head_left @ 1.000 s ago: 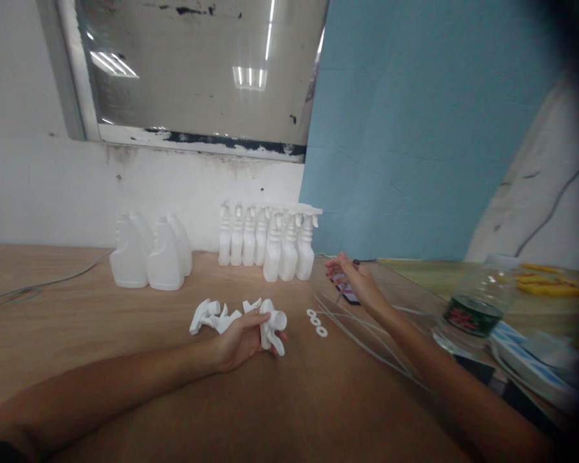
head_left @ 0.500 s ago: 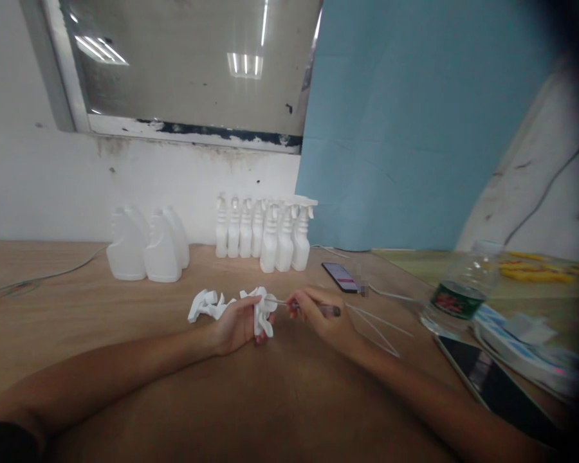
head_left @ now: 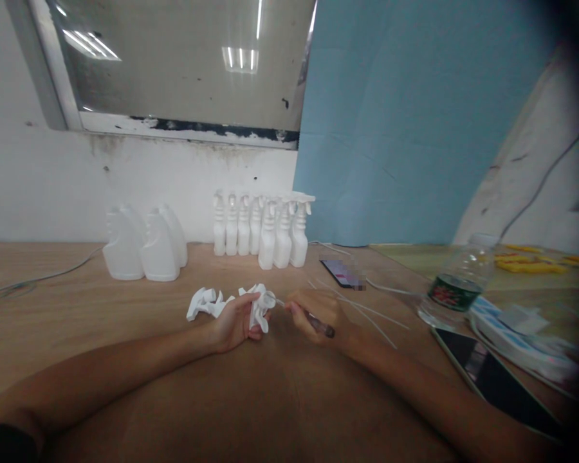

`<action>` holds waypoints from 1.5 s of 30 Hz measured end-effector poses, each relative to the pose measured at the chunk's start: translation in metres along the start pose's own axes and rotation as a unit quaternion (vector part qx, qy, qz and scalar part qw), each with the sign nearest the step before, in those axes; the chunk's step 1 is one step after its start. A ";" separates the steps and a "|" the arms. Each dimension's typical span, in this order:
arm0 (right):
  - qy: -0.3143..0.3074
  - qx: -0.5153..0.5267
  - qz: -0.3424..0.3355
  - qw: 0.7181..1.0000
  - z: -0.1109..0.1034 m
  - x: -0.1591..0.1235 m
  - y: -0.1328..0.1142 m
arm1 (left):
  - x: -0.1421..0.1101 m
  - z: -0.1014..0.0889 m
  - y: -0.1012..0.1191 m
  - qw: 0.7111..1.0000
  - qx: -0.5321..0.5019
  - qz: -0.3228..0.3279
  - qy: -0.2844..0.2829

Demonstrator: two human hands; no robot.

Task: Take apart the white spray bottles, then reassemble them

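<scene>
My left hand (head_left: 235, 323) is closed round a white trigger spray head (head_left: 259, 312), its round collar turned to the right. In my right hand (head_left: 316, 316) is a screwdriver (head_left: 323, 326) with a dark, brownish handle and a thin metal shaft. The shaft points left and reaches the collar of the spray head; its tip cannot be made out. More white trigger spray heads (head_left: 202, 304) lie on the table just left of and behind my left hand, partly hidden by it.
Several white spray bottles (head_left: 283, 244) with triggers stand at the back, and white jugs (head_left: 160, 251) at the left. Thin white tubes (head_left: 374, 323) lie right of my right hand. Farther right are a phone (head_left: 338, 272), a water bottle (head_left: 456, 289), a tablet (head_left: 492, 379) and a power strip (head_left: 506, 341).
My right hand has turned over slightly, and the screwdriver's handle end has dipped. The spray head in my left hand has tilted a little. The whole view has shifted slightly.
</scene>
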State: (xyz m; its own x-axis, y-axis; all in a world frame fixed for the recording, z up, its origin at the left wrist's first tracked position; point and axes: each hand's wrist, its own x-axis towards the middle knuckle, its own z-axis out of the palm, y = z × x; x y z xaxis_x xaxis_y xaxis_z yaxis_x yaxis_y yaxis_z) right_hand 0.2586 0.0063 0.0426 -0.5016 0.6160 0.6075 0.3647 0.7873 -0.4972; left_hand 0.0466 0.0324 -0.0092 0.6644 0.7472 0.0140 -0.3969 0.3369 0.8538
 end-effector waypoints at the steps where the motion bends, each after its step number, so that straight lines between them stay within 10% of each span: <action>1: -0.002 -0.022 -0.015 1.000 0.001 0.000 0.001 | 0.000 0.001 0.000 1.000 0.007 -0.002 0.001; 9: 0.011 -0.081 -0.036 0.996 0.007 -0.002 0.004 | -0.003 0.003 -0.005 0.996 0.081 0.014 0.030; 23: 0.007 0.156 0.169 0.973 0.010 -0.001 -0.004 | -0.002 0.003 -0.006 0.977 0.204 0.012 0.063; 45: 0.045 0.342 0.161 0.925 0.024 0.002 0.005 | -0.002 0.002 -0.005 0.987 0.138 0.019 0.083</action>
State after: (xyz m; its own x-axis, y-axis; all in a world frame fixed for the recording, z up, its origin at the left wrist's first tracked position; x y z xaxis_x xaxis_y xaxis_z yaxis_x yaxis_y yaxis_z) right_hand 0.2400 0.0105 0.0266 -0.3747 0.8396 0.3934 -0.1133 0.3796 -0.9182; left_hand 0.0487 0.0284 -0.0129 0.5309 0.8473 -0.0168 -0.2168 0.1550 0.9638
